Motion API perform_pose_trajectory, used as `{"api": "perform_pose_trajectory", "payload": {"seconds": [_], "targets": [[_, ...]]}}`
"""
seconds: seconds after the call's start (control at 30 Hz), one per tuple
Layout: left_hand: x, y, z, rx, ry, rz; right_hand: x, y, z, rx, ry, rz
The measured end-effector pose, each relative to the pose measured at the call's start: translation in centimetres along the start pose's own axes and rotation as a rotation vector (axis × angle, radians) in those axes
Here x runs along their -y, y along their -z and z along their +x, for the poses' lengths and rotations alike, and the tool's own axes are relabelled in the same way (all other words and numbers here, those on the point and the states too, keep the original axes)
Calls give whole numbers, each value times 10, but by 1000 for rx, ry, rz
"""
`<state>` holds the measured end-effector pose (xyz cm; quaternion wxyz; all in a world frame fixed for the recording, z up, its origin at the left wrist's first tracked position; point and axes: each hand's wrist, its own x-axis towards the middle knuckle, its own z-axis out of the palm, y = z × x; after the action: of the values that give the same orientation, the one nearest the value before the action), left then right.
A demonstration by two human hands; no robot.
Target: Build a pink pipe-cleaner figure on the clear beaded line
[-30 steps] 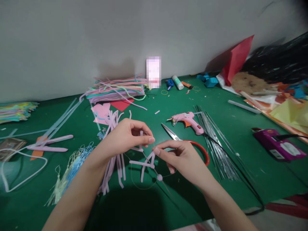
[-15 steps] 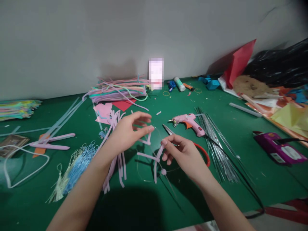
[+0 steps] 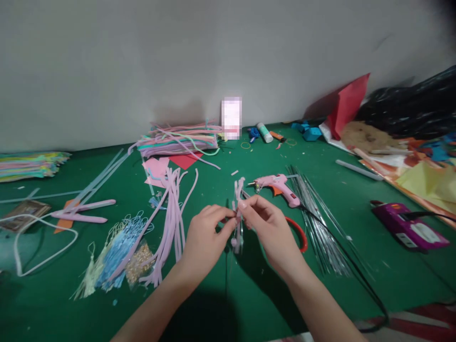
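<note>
Both hands meet over the middle of the table around a small piece made of lilac pipe cleaners (image 3: 239,190). My right hand (image 3: 269,225) pinches it from the right between thumb and fingertips. From the left, my left hand (image 3: 210,232) has thumb and forefinger closed against its lower part. A small pale lilac ball (image 3: 233,242) hangs beneath the fingertips, with a thin wire or thread running down. Scissors with a red handle (image 3: 301,235) lie partly hidden behind my right hand. Loose lilac pipe cleaners (image 3: 171,209) lie left of my left hand.
A pink glue gun (image 3: 280,185) lies beyond my right hand, beside silver wires (image 3: 324,223). Blue tassels (image 3: 117,256) and a bag of gold beads (image 3: 140,262) are at left. A purple power strip (image 3: 409,225) sits at right. A blurred-out phone-like screen (image 3: 231,118) leans on the wall.
My left hand has come down and right to meet my right hand at the lilac piece. The piece, spread out before, now appears narrow and upright. The view has shifted slightly.
</note>
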<state>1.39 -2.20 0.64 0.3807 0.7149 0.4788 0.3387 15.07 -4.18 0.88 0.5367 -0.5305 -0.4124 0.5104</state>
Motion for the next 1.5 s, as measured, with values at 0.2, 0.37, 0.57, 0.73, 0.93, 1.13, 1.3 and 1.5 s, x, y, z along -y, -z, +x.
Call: {"api": "perform_pose_trajectory", "payload": {"seconds": [0.2,0.37,0.57,0.73,0.93,1.13,1.3,1.5], "targets": [[4,10,2,60,279,-522,3,49,19,-214,123,-528],[20,8,0,145,389,-799,-28,102,48,-353,52,-1471],[29,4,0,155,563,-1091,-51,98,70,-367,-26,-1645],[35,7,4,38,604,-1101,-42,94,57,-401,39,-1606],[39,10,6,-29,600,-1141,-31,98,-6,-77,102,-1372],[40,12,3,61,574,-1126,-43,93,-21,166,-54,-1345],[39,13,2,92,615,-1210,-34,95,-8,76,-144,-821],[36,15,4,110,685,-1317,-14,88,-26,81,-127,-393]]}}
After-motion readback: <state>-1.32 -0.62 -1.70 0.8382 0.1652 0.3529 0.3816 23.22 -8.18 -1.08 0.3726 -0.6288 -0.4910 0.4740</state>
